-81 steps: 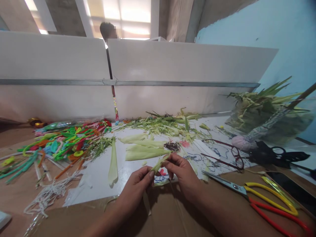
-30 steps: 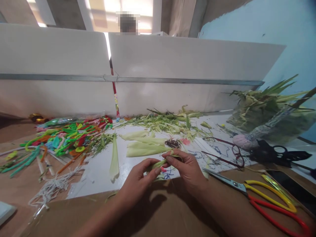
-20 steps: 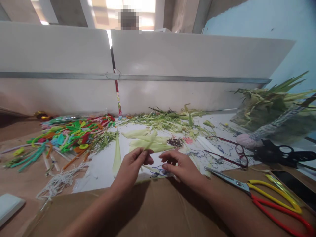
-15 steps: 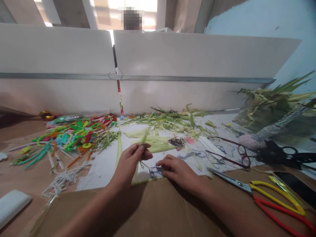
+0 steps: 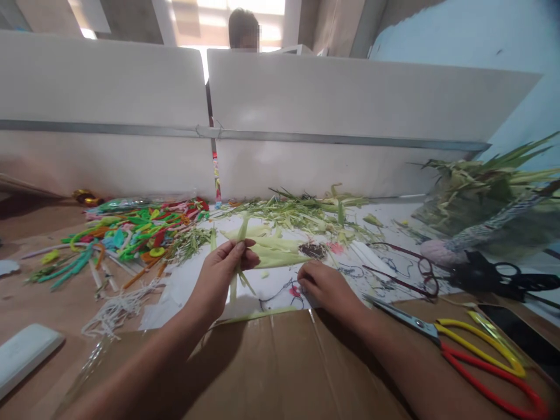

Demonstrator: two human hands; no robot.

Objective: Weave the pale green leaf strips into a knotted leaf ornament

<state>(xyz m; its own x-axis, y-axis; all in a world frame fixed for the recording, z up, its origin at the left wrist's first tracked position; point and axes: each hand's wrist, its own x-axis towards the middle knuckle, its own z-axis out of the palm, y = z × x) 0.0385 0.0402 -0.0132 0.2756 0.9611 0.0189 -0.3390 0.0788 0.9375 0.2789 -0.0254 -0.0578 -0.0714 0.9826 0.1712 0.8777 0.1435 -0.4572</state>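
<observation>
My left hand pinches a pale green corn husk strip between thumb and fingers. The strip stands upright above the hand, and narrow ends hang below it. Just above the white sheet, my right hand is closed with its fingers curled down. A dark thread runs from the sheet to its fingertips, which are partly hidden. A small pink spot shows beside those fingers. Behind both hands lie broad corn husk pieces, with a dark clump at their right end.
Scissors with yellow and red handles lie at right, near a phone. Dark red glasses rest behind them. Colourful fuzzy stems and white strings are at left. Husk scraps line the white partition; a person is beyond.
My right hand has moved right and slightly up, and the dark thread is now more drawn out. My left hand has shifted left and up with the husk strip.
</observation>
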